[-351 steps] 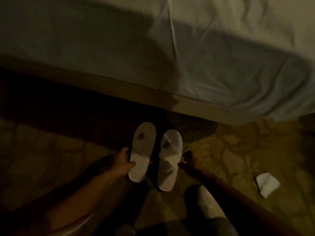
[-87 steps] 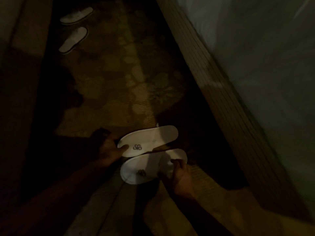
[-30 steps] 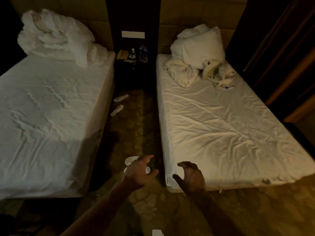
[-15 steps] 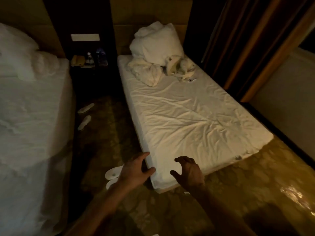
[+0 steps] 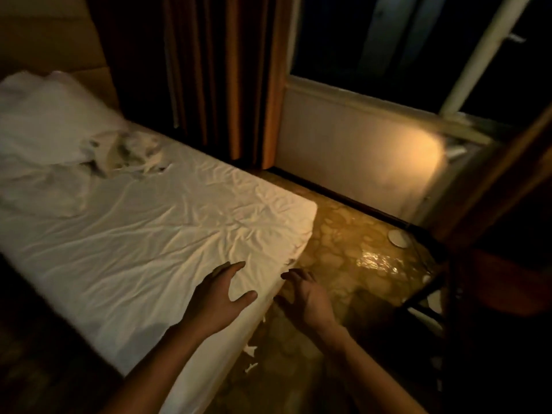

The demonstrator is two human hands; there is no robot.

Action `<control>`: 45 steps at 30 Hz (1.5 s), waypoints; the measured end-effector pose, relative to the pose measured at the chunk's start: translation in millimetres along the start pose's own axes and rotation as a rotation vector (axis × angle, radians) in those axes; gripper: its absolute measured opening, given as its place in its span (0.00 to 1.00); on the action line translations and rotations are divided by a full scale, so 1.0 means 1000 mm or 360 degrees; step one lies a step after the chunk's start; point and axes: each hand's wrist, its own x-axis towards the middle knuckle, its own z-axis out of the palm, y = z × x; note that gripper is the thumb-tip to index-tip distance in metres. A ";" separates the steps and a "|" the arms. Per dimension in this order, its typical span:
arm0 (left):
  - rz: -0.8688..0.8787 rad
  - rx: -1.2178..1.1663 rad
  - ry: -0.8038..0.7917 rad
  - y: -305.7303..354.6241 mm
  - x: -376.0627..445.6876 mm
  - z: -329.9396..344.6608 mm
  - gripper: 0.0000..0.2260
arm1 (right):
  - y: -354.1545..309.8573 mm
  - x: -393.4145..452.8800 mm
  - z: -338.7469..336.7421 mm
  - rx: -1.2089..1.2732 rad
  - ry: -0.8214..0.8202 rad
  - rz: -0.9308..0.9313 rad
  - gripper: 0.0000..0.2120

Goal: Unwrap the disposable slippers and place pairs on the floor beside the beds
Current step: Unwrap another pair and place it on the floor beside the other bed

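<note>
No slippers show in the head view. A bed [image 5: 143, 234] with a wrinkled white sheet fills the left and middle. My left hand [image 5: 218, 297] hovers over its near foot corner, fingers spread and holding nothing. My right hand [image 5: 304, 297] is just past the bed's end over the patterned carpet [image 5: 352, 282], fingers curled loosely apart and empty. A crumpled clear plastic wrapper [image 5: 376, 259] glints on the carpet to the right of the bed. Small white scraps [image 5: 251, 358] lie on the floor by the bed's foot.
Crumpled pillows and bedding [image 5: 59, 135] are heaped at the bed's head. Brown curtains [image 5: 221, 79] and a dark window [image 5: 388, 37] stand behind. A white round dish [image 5: 398, 238] lies on the floor by the wall. Dark wooden furniture [image 5: 493, 264] is at the right.
My view has swung right, from the aisle between two beds to the foot of the right bed and the window. Both slipper pairs have left the view. My hands stay empty.
</note>
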 end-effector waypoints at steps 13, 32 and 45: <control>0.0849 0.0125 -0.0621 0.220 0.253 0.120 0.34 | 0.175 0.059 -0.145 -0.0054 0.0616 0.0853 0.27; 0.2243 0.0061 -0.1565 0.599 0.201 0.387 0.33 | 0.363 -0.122 -0.293 -0.0279 0.1342 0.2305 0.25; 0.2961 -0.0491 -0.1278 0.843 0.201 0.419 0.30 | 0.451 -0.127 -0.467 -0.1079 0.2099 0.2469 0.17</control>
